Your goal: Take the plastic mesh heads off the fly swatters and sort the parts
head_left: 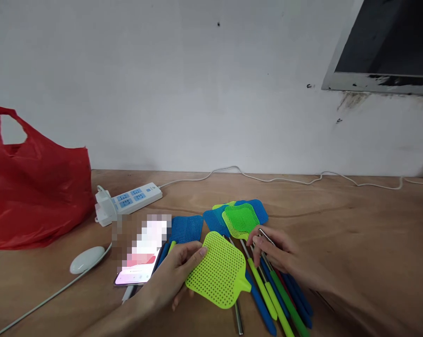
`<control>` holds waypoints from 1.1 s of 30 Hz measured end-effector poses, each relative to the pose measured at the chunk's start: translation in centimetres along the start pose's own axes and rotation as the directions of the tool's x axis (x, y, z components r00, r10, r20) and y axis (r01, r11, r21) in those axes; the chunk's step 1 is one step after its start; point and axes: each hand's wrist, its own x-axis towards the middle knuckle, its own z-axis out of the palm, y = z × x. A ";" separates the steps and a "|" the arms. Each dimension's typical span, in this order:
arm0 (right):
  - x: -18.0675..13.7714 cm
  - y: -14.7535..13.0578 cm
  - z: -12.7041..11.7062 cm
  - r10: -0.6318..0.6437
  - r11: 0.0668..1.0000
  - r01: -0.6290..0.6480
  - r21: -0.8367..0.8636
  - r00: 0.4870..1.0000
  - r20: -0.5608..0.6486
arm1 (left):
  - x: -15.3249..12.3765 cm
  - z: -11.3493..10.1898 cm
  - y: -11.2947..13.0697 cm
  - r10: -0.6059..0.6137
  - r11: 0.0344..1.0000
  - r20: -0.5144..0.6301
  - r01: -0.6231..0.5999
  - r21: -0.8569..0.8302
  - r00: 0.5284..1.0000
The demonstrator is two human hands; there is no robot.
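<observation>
My left hand (pixel 183 267) pinches the edge of a yellow-green fly swatter head (pixel 218 269), a perforated square with a short neck pointing right. No rod is seen in that neck. Over the pile on the right, my right hand (pixel 272 248) is closed around a thin metal rod (pixel 266 235), its tip showing above the fingers; the rest is partly hidden. Beneath that hand lie several fly swatters with yellow, blue and green handles (pixel 292 304). Their heads fan out behind, with a green head (pixel 242 217) on top. Another blue swatter head (pixel 186 228) lies behind my left hand.
A lit phone (pixel 141 252) lies left of my left hand, with a white power strip (pixel 137 199) behind it. A white mouse-shaped object (pixel 87 260) and a red plastic bag (pixel 39 187) are further left. A white cable (pixel 278 179) runs along the wall.
</observation>
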 end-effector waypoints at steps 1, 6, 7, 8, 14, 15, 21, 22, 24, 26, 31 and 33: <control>0.0 -0.1 -0.1 0.067 0.992 -0.075 0.104 0.995 0.073 | 0.0 0.1 -0.1 0.000 1.000 0.016 0.000 0.002 1.000; -0.1 -0.1 -0.5 0.229 0.905 -0.310 0.293 0.933 0.279 | 0.0 -0.2 -0.3 0.004 0.999 0.024 -0.005 0.036 1.000; 0.0 0.1 -0.5 0.232 0.897 -0.309 0.316 0.937 0.260 | 0.0 -0.4 -0.3 0.026 0.999 -0.021 -0.025 0.039 0.999; 0.1 0.2 -0.5 0.228 0.891 -0.297 0.343 0.947 0.227 | 0.0 -0.5 -0.3 0.061 0.997 -0.080 -0.058 0.044 0.995; 0.4 0.5 0.4 0.214 0.879 -0.206 0.431 0.976 0.030 | -0.8 -0.8 0.0 0.444 0.864 -0.345 -0.292 0.410 0.827; 0.3 0.5 0.5 0.224 0.876 -0.214 0.432 0.974 0.028 | -0.9 -0.7 0.0 0.498 0.816 -0.320 -0.311 0.487 0.806; -0.1 0.2 1.1 0.226 0.859 -0.269 0.436 0.963 0.149 | -0.7 -0.6 -1.1 0.626 0.622 -0.063 -0.449 0.641 0.777; -0.1 0.2 1.1 0.224 0.857 -0.274 0.437 0.961 0.163 | -0.5 -0.8 -1.4 0.647 0.601 -0.060 -0.460 0.654 0.760; -0.1 0.0 1.1 0.228 0.853 -0.275 0.443 0.961 0.157 | -0.1 -1.4 -1.7 0.701 0.549 -0.081 -0.465 0.695 0.708; 0.1 -0.2 1.0 0.235 0.854 -0.259 0.451 0.966 0.110 | 0.3 -2.0 -1.8 0.740 0.504 -0.111 -0.438 0.744 0.663; 0.3 -0.2 0.5 0.243 0.859 -0.215 0.466 0.970 0.000 | 0.7 -3.3 -1.1 0.689 0.462 -0.135 -0.288 0.839 0.712; 0.3 -0.1 0.3 0.240 0.858 -0.211 0.469 0.971 -0.001 | 0.7 -3.5 -1.0 0.660 0.443 -0.142 -0.229 0.867 0.737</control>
